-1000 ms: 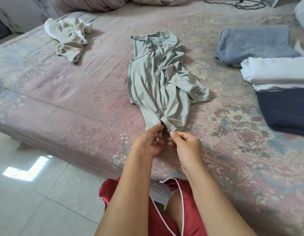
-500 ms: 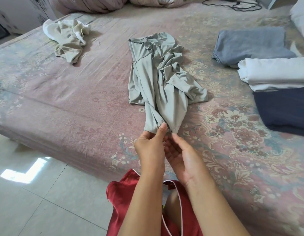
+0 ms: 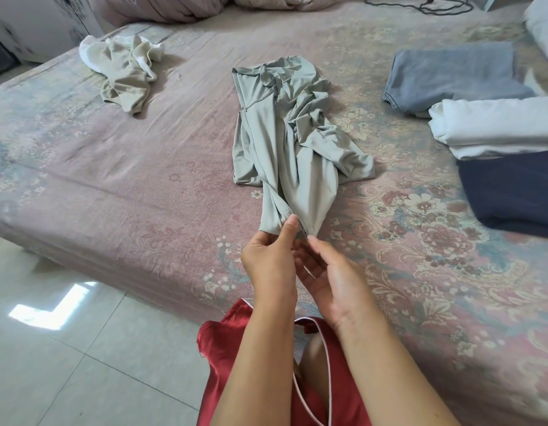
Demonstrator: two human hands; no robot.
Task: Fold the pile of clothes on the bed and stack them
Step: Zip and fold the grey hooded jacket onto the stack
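Now | left hand (image 3: pixel 268 256) pinches green garment (image 3: pixel 285 142) hem | right hand (image 3: pixel 331 272) open

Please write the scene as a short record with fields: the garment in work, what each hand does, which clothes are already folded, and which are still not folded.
garment in work: grey-green garment, crumpled, lying on the bed
left hand: pinches the garment's near end
right hand: palm up just below that end, fingertips at the fabric; grip unclear
folded: grey item, white item, dark navy item, at the bed's right side
not folded: beige and white clothes, far left
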